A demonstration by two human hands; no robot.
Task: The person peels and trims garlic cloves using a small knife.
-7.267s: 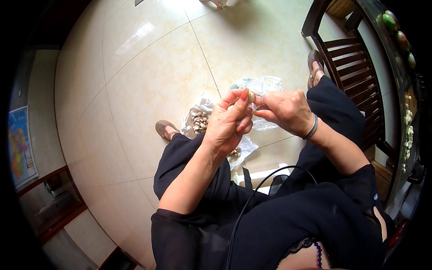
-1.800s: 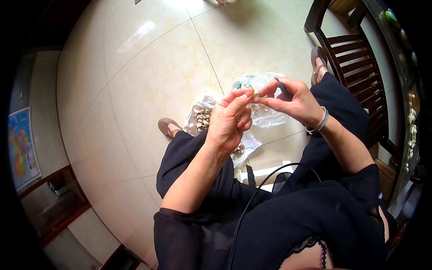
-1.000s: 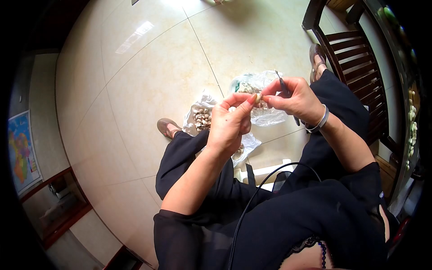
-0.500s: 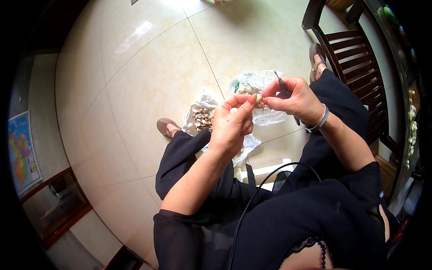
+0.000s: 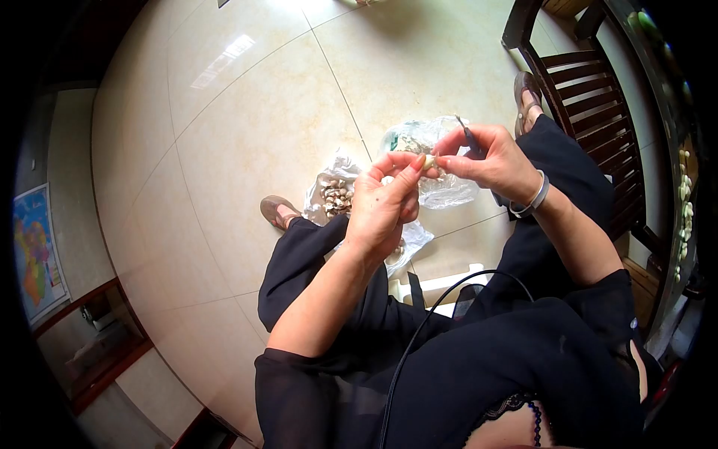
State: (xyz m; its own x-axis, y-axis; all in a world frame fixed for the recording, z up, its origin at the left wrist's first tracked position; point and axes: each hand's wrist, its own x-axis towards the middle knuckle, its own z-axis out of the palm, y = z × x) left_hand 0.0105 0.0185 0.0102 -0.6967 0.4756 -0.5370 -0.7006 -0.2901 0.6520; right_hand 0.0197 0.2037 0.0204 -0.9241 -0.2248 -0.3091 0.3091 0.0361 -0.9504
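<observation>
My left hand (image 5: 385,196) is closed, its thumb and fingers pinching a small pale piece (image 5: 428,162) that looks like a mushroom. Against the other side of that piece press the thumb and finger of my right hand (image 5: 490,161). A small dark-handled knife (image 5: 470,139) is tucked in the right hand, its thin tip pointing up and away from me. Beyond the left hand lies an open white plastic bag (image 5: 317,196) of small brown-and-white mushrooms (image 5: 338,197). Under the hands is a clear plastic bag (image 5: 449,196) with pale scraps, partly hidden.
Another white plastic bag (image 5: 416,238) lies nearer, between my knees. A white box-like edge (image 5: 456,283) shows beneath me, with a black cord (image 5: 419,329) across my lap. A dark slatted wooden chair (image 5: 587,93) stands at right. Tiled floor (image 5: 247,142) spreads ahead.
The fingertips of my right hand have shifted slightly on the pale piece, which shows a little more between the hands. The knife stays in the right hand; the bags have not moved.
</observation>
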